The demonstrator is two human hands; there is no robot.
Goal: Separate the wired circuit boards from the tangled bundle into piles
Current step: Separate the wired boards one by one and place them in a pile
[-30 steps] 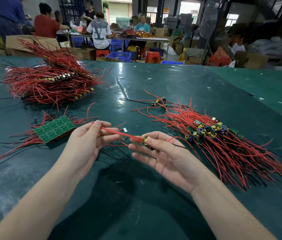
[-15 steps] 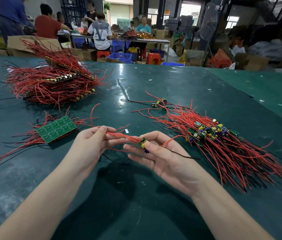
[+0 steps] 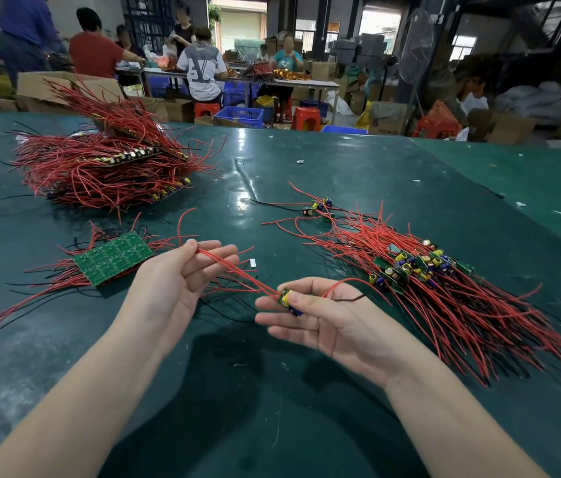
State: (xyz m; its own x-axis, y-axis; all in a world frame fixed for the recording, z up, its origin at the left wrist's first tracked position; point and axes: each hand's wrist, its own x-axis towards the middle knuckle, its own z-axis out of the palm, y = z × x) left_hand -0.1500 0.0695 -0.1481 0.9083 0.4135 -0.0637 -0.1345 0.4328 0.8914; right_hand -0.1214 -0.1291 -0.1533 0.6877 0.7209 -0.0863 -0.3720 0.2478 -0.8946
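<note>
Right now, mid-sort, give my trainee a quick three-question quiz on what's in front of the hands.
1. True or false: the right hand pinches a small circuit board.
2. What runs from that board to the left hand? A) black tape B) red wires C) a blue strap
3. Fill in: the green panel lies flat on wires to the ____ of the left hand.

Key: 1 true. 2 B, the red wires cross the left fingers. 3 left.
</note>
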